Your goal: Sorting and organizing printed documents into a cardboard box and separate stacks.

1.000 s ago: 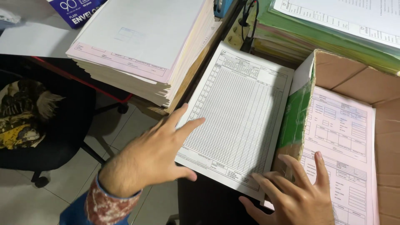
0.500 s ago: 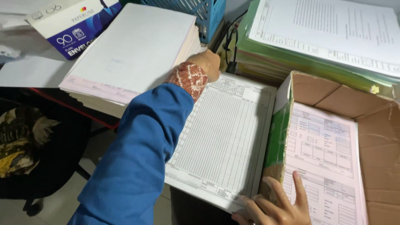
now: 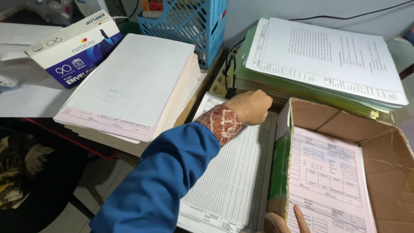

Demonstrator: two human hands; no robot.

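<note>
Left hand (image 3: 249,106) on the gridded form stack (image 3: 233,181)
Its fingers curl together at the stack's far edge; right hand (image 3: 282,221), mostly cropped, touches the cardboard box (image 3: 388,146), grip unclear.

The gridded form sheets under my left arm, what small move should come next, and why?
Probably lift the far edge of the top gridded sheet. The left hand is curled at that edge, beside the green folder pile, while the right hand rests at the near corner by the cardboard box.
</note>
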